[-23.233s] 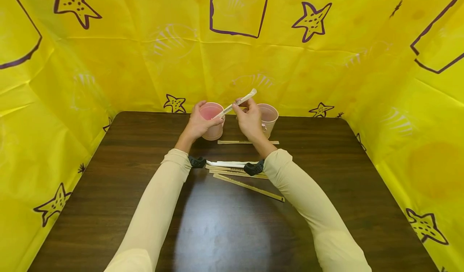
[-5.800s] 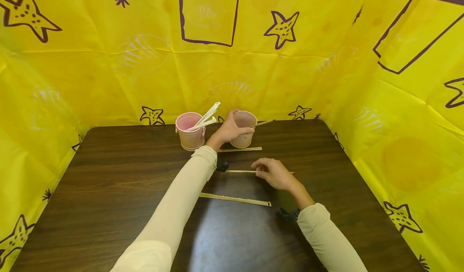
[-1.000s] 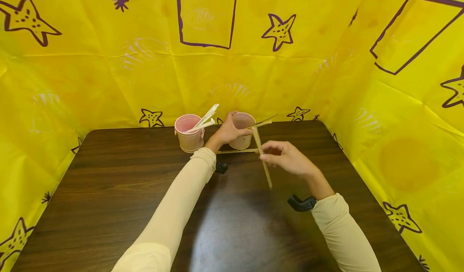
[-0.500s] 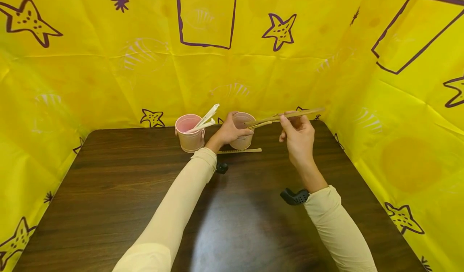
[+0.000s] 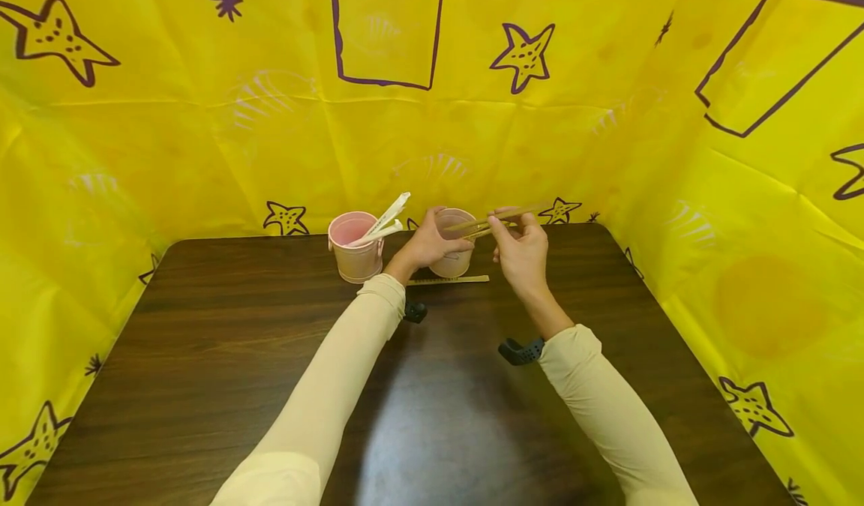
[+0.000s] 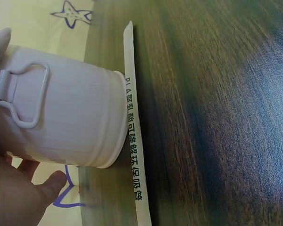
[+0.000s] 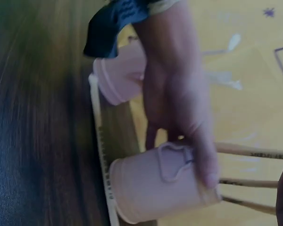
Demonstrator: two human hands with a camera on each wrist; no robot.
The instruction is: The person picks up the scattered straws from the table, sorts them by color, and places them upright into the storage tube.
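Observation:
My left hand [image 5: 430, 245] grips the right-hand pale pink bucket [image 5: 451, 267] by its rim and side, its thumb on the near side. Pinched in my right hand [image 5: 523, 257] is a tan paper-wrapped straw [image 5: 533, 208], slanting with its lower end over that bucket's mouth. Other tan wrapped straws lean out of the same bucket toward my right hand; in the right wrist view these straws [image 7: 247, 182] stick out past the rim. One more wrapped straw [image 6: 134, 132], printed with dark characters, lies on the table along the bucket's base.
Left of my left hand stands a second pink bucket [image 5: 356, 267] with white-wrapped straws [image 5: 388, 221] leaning out of it. Both buckets are near the back edge of the dark wooden table [image 5: 223, 326]. A yellow sheet [image 5: 378, 146] with drawings rises behind and at the sides.
Straws lying mid-table earlier are gone from there. My right hand lifted one, turned it, and moved it left to the right-hand bucket's mouth. My left hand stays on that bucket.

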